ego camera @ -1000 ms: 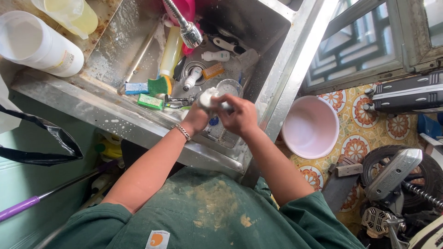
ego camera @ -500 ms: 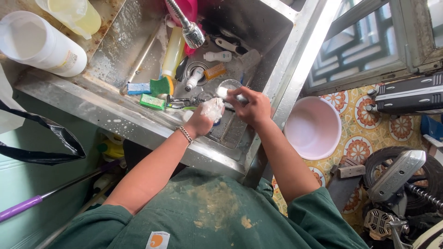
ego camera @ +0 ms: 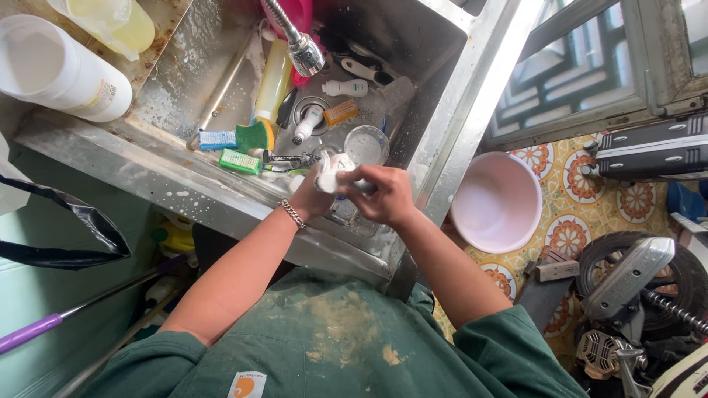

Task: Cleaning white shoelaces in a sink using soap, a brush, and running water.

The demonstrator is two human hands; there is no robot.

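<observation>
Both my hands meet over the near side of a steel sink (ego camera: 221, 195). My left hand (ego camera: 313, 193), with a bracelet on the wrist, grips a soapy white pad (ego camera: 330, 177) and presses it against a slim utensil. My right hand (ego camera: 383, 195) is closed around that utensil's handle (ego camera: 361, 187); what kind of utensil it is stays hidden by foam and fingers. A small glass bowl (ego camera: 366, 144) lies in the basin just beyond my hands.
A faucet head (ego camera: 304, 51) hangs over the basin, which holds green and blue sponges (ego camera: 243, 138), a yellow bottle (ego camera: 273, 79) and small bottles. A white jug (ego camera: 59, 68) stands on the left ledge. A pink basin (ego camera: 495, 203) sits on the tiled floor at right, beside machine parts.
My hands drifted right and apart half a second ago, then came back together over the sink's near side. The white pad stays in my left hand.
</observation>
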